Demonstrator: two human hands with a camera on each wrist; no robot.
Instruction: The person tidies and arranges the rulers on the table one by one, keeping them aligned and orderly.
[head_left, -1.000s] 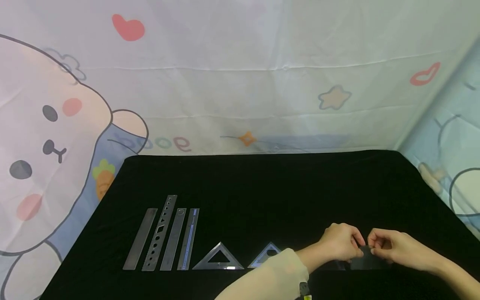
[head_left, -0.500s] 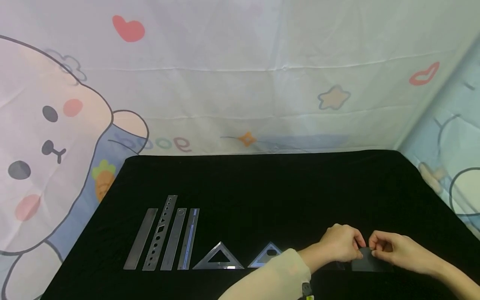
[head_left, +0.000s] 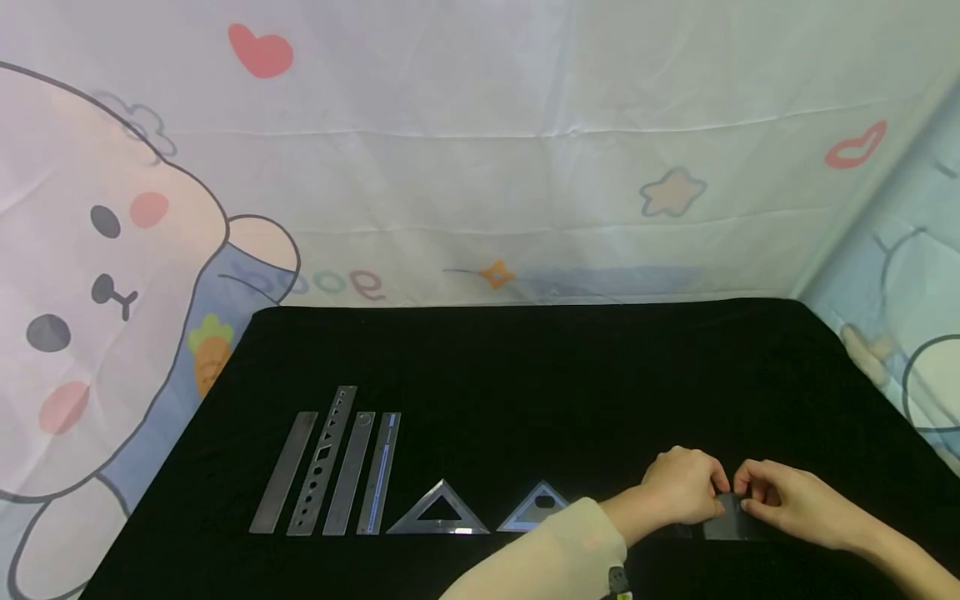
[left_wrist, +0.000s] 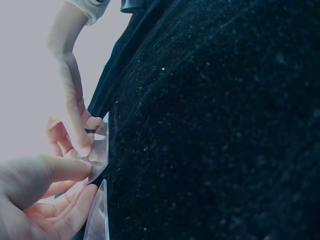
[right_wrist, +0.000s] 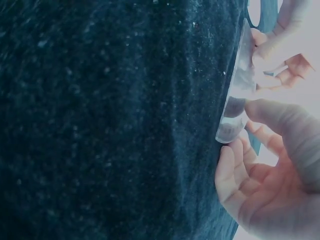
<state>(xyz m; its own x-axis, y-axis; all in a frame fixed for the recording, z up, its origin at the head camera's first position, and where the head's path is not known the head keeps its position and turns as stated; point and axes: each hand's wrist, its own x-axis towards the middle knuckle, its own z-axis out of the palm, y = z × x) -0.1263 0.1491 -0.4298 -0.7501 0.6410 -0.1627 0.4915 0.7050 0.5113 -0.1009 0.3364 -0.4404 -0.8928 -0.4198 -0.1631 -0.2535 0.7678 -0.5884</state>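
Both hands hold a clear protractor [head_left: 726,523] at the front right of the black cloth, its straight edge down close to the cloth in the wrist views. My left hand [head_left: 681,485] pinches its curved edge from the left between thumb and fingers. From the right, my right hand [head_left: 795,502] pinches the same edge, thumb on the near face in the right wrist view. Fingers cover part of the protractor [right_wrist: 241,75]. Beside it, under my left fingers, lies another clear piece with a curved edge [left_wrist: 100,215], mostly hidden in the head view.
A black cloth [head_left: 525,375] covers the table. To the left lie several straight rulers, among them a stencil ruler [head_left: 321,462] with cut-out shapes. Two set squares follow: a clear one [head_left: 408,522] and a blue-edged one [head_left: 517,518], partly behind my left sleeve. A printed curtain [head_left: 465,167] hangs behind.
The head view has shifted slightly. Both hands stay almost still, keeping their pinch on the protractor; the rulers and set squares have not moved.
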